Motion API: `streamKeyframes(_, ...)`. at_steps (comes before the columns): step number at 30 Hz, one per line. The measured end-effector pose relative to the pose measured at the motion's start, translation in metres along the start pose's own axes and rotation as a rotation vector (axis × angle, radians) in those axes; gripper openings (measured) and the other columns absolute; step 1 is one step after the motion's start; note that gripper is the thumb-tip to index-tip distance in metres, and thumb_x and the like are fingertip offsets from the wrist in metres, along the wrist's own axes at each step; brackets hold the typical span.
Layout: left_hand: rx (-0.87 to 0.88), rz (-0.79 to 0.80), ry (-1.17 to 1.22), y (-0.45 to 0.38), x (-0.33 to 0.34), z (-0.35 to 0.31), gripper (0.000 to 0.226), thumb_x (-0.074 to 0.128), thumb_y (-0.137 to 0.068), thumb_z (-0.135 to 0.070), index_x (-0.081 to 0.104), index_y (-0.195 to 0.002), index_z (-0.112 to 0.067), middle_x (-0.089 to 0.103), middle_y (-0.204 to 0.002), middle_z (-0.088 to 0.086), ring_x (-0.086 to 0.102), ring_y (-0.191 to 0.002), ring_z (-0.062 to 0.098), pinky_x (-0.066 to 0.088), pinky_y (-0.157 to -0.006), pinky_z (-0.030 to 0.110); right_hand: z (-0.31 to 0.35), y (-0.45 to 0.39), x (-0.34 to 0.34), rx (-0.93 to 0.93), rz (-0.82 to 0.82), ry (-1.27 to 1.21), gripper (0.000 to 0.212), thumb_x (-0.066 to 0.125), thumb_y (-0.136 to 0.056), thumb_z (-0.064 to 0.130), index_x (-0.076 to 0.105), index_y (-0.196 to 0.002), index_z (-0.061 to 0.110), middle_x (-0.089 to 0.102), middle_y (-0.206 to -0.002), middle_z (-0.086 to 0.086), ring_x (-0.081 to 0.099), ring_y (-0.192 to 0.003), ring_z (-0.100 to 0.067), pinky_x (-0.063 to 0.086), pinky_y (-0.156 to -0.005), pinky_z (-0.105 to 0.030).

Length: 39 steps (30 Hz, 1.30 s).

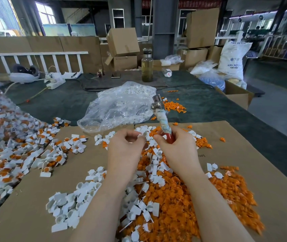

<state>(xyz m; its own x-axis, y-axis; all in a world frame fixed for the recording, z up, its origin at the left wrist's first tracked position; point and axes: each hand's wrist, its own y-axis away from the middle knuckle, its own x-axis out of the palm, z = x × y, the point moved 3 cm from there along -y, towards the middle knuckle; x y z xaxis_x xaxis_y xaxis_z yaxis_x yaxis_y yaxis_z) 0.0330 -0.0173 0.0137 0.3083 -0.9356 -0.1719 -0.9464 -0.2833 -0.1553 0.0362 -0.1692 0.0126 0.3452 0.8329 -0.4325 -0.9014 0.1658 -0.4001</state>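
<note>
My right hand (177, 149) grips the red handle of a small hammer (162, 117). Its shaft is wrapped in whitish tape and its metal head points up and away. My left hand (125, 147) pinches a small white plastic piece (143, 135) at the fingertips, close to the right hand's fingers. Both hands hover over a heap of orange plastic inserts (183, 206) and white plastic caps (72, 206) spread on brown cardboard (25, 215).
A pile of joined white-and-orange parts (17, 154) lies at the left. A clear plastic bag of white parts (120, 105) sits behind the cardboard. Farther back stand a glass bottle (147, 67), a power strip (55, 82), cardboard boxes (123, 42) and a white resin sack (233, 60).
</note>
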Motion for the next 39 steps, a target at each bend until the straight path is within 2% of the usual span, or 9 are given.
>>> streamKeyframes(2,-0.007,-0.003,0.063,0.002,0.003,-0.002,0.006,0.073,-0.084,-0.018,0.069,-0.085,-0.023,0.074,-0.073,-0.009,0.074,-0.074,0.012,0.060,-0.080,0.045,0.002,0.001,0.000,-0.043,-0.023,-0.012,0.020,0.072,-0.086,0.029,0.058,-0.077,0.039,0.055,-0.064,0.038,0.053,-0.060,0.011,0.037,-0.052,-0.006)
streamKeyframes(7,-0.043,0.005,0.180,0.006,0.006,-0.005,0.009,0.076,-0.082,-0.011,0.074,-0.085,-0.018,0.075,-0.075,0.001,0.075,-0.072,0.014,0.062,-0.080,0.042,0.003,0.004,0.002,-0.064,-0.073,0.011,0.016,0.073,-0.085,0.034,0.058,-0.083,0.040,0.059,-0.069,0.034,0.056,-0.069,0.009,0.032,-0.054,-0.012)
streamKeyframes(9,-0.027,0.000,0.181,0.008,0.007,-0.007,0.009,0.078,-0.082,-0.012,0.075,-0.085,-0.020,0.075,-0.075,-0.002,0.074,-0.073,0.012,0.061,-0.078,0.037,0.004,0.005,0.002,-0.084,-0.100,0.051,0.016,0.072,-0.085,0.035,0.057,-0.084,0.040,0.058,-0.062,0.025,0.056,-0.073,0.011,0.032,-0.054,-0.012)
streamKeyframes(15,0.064,-0.030,0.106,0.011,0.007,-0.012,0.009,0.080,-0.080,-0.019,0.078,-0.081,-0.027,0.074,-0.073,-0.015,0.070,-0.069,0.000,0.052,-0.062,0.012,0.007,0.005,0.000,-0.083,-0.132,0.079,0.013,0.072,-0.086,0.035,0.059,-0.084,0.035,0.054,-0.062,0.022,0.055,-0.069,0.010,0.032,-0.053,-0.014)
streamKeyframes(22,0.123,-0.013,0.067,0.013,0.009,-0.016,0.018,0.082,-0.078,-0.014,0.076,-0.076,-0.032,0.072,-0.071,-0.020,0.068,-0.067,-0.004,0.048,-0.058,0.006,0.007,0.003,0.001,-0.052,-0.119,0.033,0.010,0.073,-0.085,0.033,0.064,-0.082,0.032,0.057,-0.060,0.021,0.056,-0.069,0.008,0.033,-0.053,-0.015)
streamKeyframes(29,0.122,-0.003,0.042,0.011,0.005,-0.014,0.026,0.080,-0.078,-0.013,0.072,-0.070,-0.036,0.071,-0.071,-0.023,0.067,-0.067,-0.005,0.047,-0.057,0.006,0.006,0.001,0.002,-0.054,-0.021,0.018,0.028,0.073,-0.085,0.028,0.053,-0.068,0.038,0.055,-0.063,0.038,0.054,-0.063,0.011,0.036,-0.050,-0.007)
streamKeyframes(31,0.111,-0.008,0.041,0.011,0.006,-0.013,0.022,0.080,-0.078,-0.013,0.073,-0.073,-0.033,0.071,-0.071,-0.021,0.066,-0.066,-0.004,0.047,-0.056,0.006,0.006,0.000,0.002,-0.046,0.001,-0.004,0.031,0.072,-0.086,0.024,0.053,-0.066,0.036,0.055,-0.059,0.034,0.053,-0.058,0.009,0.036,-0.051,-0.005)
streamKeyframes(35,0.091,-0.038,0.044,0.008,0.005,-0.010,0.015,0.083,-0.078,-0.018,0.073,-0.075,-0.029,0.072,-0.070,-0.016,0.066,-0.063,-0.002,0.047,-0.054,0.007,0.007,0.000,0.001,-0.006,0.068,-0.057,0.030,0.067,-0.089,0.020,0.053,-0.064,0.030,0.051,-0.049,0.023,0.046,-0.046,0.000,0.034,-0.043,-0.011)
streamKeyframes(39,0.051,-0.052,0.090,0.005,0.001,-0.006,0.009,0.080,-0.083,-0.018,0.074,-0.080,-0.025,0.074,-0.074,-0.006,0.072,-0.074,0.011,0.058,-0.067,0.023,0.007,0.002,0.000,0.068,0.203,-0.187,0.015,0.062,-0.093,0.019,0.065,-0.081,0.028,0.047,-0.045,0.018,0.040,-0.040,-0.001,0.031,-0.039,-0.011)
